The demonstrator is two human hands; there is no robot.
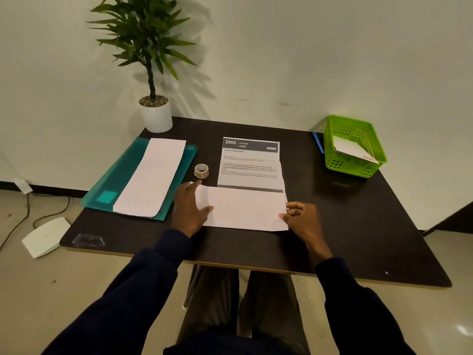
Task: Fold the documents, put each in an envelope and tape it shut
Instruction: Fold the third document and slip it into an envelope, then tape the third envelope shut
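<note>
Head: left hand (pixel 190 208), right hand (pixel 301 218) on document (pixel 245 210)

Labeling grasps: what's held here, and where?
The document: right hand pinches the right edge of its folded-up part; left hand presses flat on the left end.

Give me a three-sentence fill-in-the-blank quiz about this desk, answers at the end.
The basket on the table is ____ in colour.
The plant stands in a ____ pot.
The left hand and right hand hold the document, its lower part ____ upward.
Answers: green, white, folded.
</note>
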